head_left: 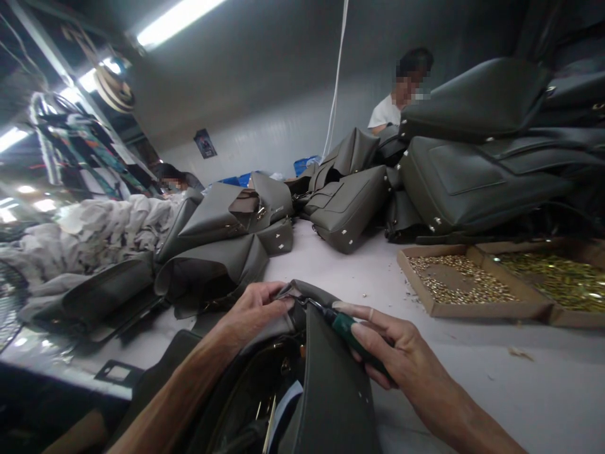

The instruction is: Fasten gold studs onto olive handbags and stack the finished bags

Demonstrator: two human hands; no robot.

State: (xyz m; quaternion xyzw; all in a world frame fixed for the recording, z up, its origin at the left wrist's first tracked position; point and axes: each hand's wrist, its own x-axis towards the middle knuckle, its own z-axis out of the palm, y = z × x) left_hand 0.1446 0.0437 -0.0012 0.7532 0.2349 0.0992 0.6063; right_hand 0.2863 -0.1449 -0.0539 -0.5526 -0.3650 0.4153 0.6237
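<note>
A dark olive leather handbag [331, 378] lies open before me, with a zip and a pale slip visible inside. My left hand [258, 306] pinches the bag's top edge at the far corner, thumb over the leather. In my right hand [385, 343] is a green-handled tool [347, 328] with a narrow metal end. Its tip meets the bag beside my left thumb, around a small metal fitting. Whether the tool is a screwdriver or pliers, I cannot tell.
Cardboard trays hold small gold metal pieces [454, 277] and longer yellowish hardware [558, 280] on the right of the white table [472, 359]. More olive bags [350, 208] are heaped behind. Grey cloth [118, 221] is piled at left. Two people sit beyond the heaps.
</note>
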